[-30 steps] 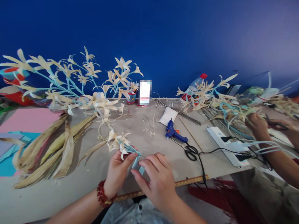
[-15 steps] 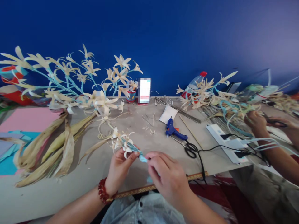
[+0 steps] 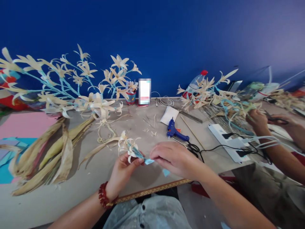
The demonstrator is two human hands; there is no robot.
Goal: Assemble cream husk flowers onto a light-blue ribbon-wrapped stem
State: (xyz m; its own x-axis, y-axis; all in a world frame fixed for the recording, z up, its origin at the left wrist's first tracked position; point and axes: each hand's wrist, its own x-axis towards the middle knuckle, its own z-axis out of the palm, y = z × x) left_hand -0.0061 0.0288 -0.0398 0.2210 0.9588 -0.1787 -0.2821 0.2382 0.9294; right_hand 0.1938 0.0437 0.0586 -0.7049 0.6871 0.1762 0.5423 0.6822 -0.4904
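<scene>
My left hand [image 3: 126, 171], with a red bead bracelet on its wrist, pinches the stems of a small bunch of cream husk flowers [image 3: 130, 146]. The bunch tilts up to the left over the table, its light blue stems running down to the right. A light blue paper strip [image 3: 149, 161] stands out from the lower end of the stems. Its far end is between the closed fingertips of my right hand [image 3: 175, 159]. Below that hand another bit of light blue paper [image 3: 166, 172] shows; whether it belongs to the same strip I cannot tell.
A blue glue gun [image 3: 176, 131] and a white power strip [image 3: 226, 143] lie to the right. Dried corn husks [image 3: 53, 152] and coloured paper [image 3: 28, 125] spread on the left. Tall husk flowers [image 3: 87, 68] lean at the back. A co-worker's hands [image 3: 258, 121] hold scissors [image 3: 277, 120] at far right.
My right hand has turned flatter and shifted right and up, exposing more of the blue strip. My left hand keeps its hold on the bunch. The view has swung slightly.
</scene>
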